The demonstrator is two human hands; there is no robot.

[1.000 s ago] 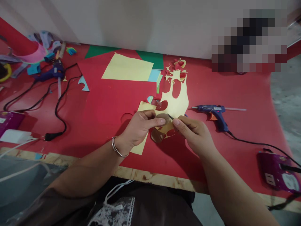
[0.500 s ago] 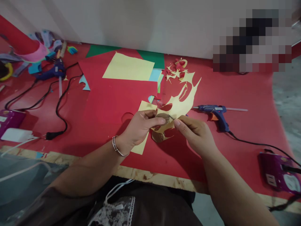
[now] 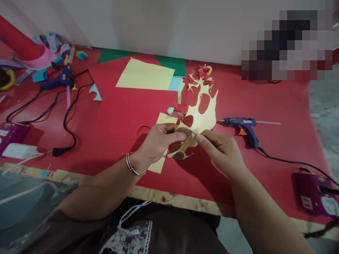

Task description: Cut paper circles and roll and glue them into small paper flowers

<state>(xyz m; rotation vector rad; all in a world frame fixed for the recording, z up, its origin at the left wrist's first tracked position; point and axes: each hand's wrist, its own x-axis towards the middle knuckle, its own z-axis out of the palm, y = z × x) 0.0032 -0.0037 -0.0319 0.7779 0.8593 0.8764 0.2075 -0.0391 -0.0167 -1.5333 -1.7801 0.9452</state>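
Observation:
My left hand (image 3: 156, 143), with bracelets at its wrist, is closed with the thumb on a brown round disc (image 3: 180, 132). The disc lies against a pale yellow sheet full of cut-out holes (image 3: 202, 120), which is held up at the same grip. In a pinch, my right hand (image 3: 219, 150) has a thin dark stick-like tool (image 3: 193, 132); its tip meets the disc's right edge. Most of the tool is hidden by the fingers. A second brown disc (image 3: 178, 153) shows below, partly behind the yellow sheet.
To the right lies a blue glue gun (image 3: 242, 124), its cord running toward a purple power box (image 3: 314, 195). Another glue gun (image 3: 59, 79) is at left with cords. Red paper (image 3: 127, 109), a yellow sheet (image 3: 145, 76) and red and yellow scraps (image 3: 202, 72) lie beyond my hands.
The holed yellow sheet has swung, its far end shifting left and its holes facing me more. Both hands keep their hold in almost the same place.

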